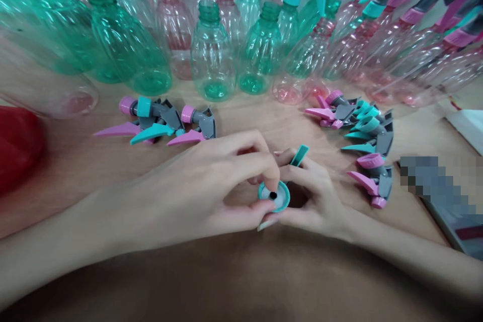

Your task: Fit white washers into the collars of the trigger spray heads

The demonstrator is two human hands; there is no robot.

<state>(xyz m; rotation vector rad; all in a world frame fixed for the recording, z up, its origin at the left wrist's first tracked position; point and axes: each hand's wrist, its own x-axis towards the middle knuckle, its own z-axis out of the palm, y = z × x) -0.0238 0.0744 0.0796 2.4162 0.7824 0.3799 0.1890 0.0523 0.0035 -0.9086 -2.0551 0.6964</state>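
Note:
Both my hands meet over the middle of the wooden table. My right hand is closed around a teal spray-trigger head, whose round cap faces me and whose teal lever sticks up past my fingers. My left hand pinches at the rim of that cap with thumb and forefinger. What the fingertips hold there is too small to make out.
Loose trigger heads lie in two heaps: pink and teal ones at left, several more at right. Empty green bottles and pink bottles crowd the back. A red object sits far left, a flat box far right.

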